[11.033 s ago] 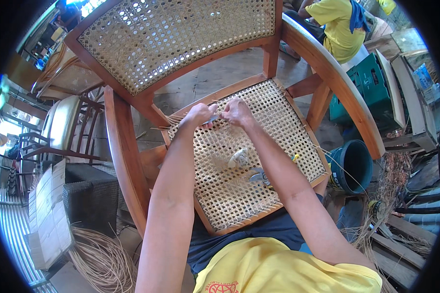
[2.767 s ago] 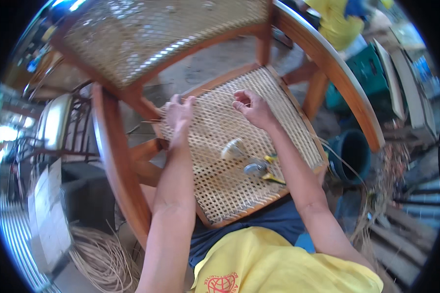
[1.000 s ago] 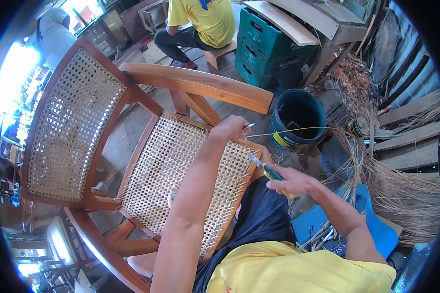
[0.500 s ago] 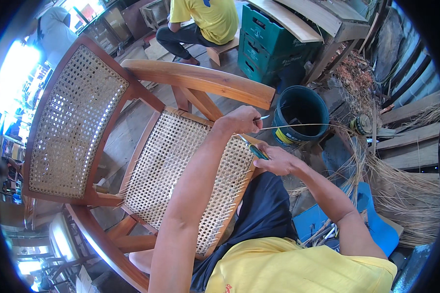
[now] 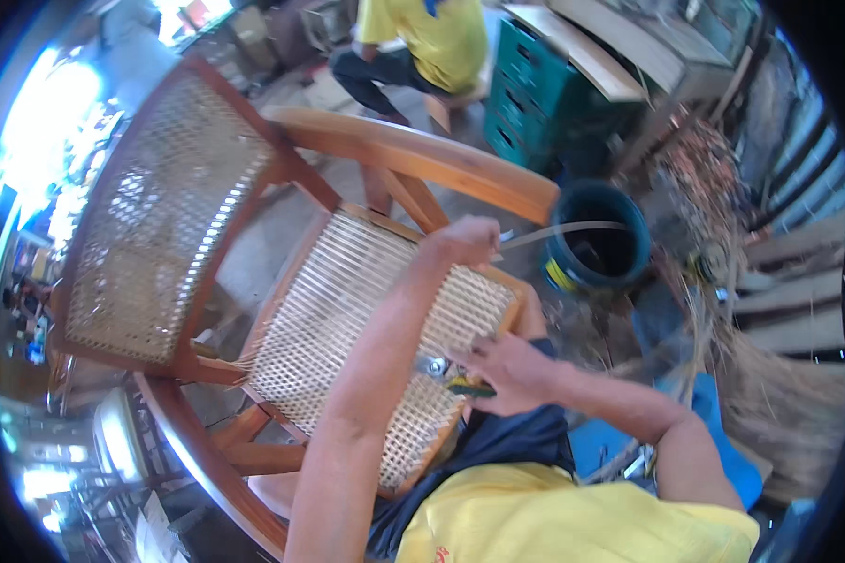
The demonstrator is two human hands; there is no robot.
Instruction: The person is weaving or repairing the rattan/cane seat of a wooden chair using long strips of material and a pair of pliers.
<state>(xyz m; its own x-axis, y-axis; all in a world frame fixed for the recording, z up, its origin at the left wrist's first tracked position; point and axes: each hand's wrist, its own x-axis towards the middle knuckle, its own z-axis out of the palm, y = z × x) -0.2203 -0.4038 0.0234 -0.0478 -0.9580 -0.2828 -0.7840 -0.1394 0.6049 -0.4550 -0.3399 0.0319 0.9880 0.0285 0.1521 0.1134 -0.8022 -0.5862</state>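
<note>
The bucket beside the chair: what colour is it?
Dark blue bucket, seen in the head view.

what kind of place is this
Probably a furniture workshop for cane weaving: a wooden chair with a woven cane seat, loose cane bundles on the floor, and a dark bucket.

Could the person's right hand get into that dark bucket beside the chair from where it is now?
Probably yes. The right hand, holding a small tool at the woven seat, has open space between it and the bucket. Only the thin cane strip pulled by the left hand crosses above the rim.
</note>
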